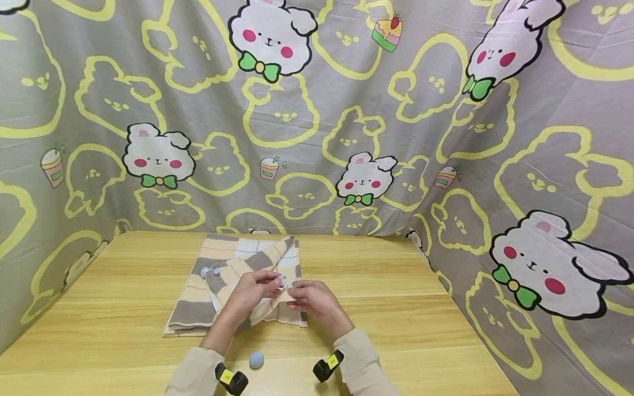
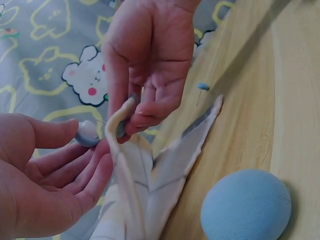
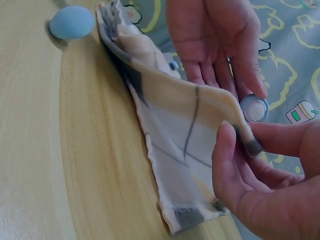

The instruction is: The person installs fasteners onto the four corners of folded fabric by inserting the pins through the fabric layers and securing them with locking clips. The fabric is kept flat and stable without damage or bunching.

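Observation:
A plaid fleece cloth (image 1: 198,297) in beige, grey and white lies folded on the table, its near corner lifted between the hands. My left hand (image 1: 250,290) pinches a small round cap (image 2: 88,133), blue-rimmed with a whitish inside, between thumb and fingers. A thin needle-like line shows between this cap and the cloth edge. On the other side, my right hand (image 1: 317,300) pinches the raised cloth edge (image 3: 232,102) between thumb and fingers. Part of a bluish piece (image 2: 121,129) shows under its fingertips, mostly hidden by them and the fabric.
A blue dome-shaped piece (image 1: 256,360) sits on the wooden table (image 1: 396,330) near the front, between the forearms. Blue and white fastener pieces (image 1: 205,272) rest on the cloth's left part. A small blue-headed pin (image 2: 202,86) appears beyond the cloth corner. Patterned curtains (image 1: 297,121) surround the table.

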Available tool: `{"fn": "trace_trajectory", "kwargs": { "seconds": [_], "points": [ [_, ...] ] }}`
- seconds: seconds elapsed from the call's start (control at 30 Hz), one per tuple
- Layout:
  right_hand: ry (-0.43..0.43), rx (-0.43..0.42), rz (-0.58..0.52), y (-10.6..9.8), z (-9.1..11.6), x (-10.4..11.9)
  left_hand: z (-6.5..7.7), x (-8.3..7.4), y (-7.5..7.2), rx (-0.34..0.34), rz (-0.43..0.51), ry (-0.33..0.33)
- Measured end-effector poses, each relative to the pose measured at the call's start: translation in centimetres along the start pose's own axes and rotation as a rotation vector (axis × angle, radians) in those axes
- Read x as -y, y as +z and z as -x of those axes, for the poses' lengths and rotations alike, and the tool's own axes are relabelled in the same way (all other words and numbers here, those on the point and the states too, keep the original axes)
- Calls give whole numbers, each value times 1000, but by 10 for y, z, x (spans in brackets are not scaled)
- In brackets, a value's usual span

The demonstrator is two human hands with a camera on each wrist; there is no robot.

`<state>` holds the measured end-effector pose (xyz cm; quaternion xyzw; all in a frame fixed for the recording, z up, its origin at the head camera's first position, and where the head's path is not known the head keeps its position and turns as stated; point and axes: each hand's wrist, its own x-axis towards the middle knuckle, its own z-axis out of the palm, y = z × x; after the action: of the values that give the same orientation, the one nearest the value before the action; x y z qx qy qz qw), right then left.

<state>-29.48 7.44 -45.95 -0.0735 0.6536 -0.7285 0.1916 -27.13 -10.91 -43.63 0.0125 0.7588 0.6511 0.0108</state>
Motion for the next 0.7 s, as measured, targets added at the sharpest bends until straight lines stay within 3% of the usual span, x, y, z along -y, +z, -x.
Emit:
{"fn": "trace_trajectory", "kwargs": {
  "seconds": [0.7],
  "points": [
    [-9,29,-6,0,0,1,3,-1,1,-11,-22,12]
  ]
}}
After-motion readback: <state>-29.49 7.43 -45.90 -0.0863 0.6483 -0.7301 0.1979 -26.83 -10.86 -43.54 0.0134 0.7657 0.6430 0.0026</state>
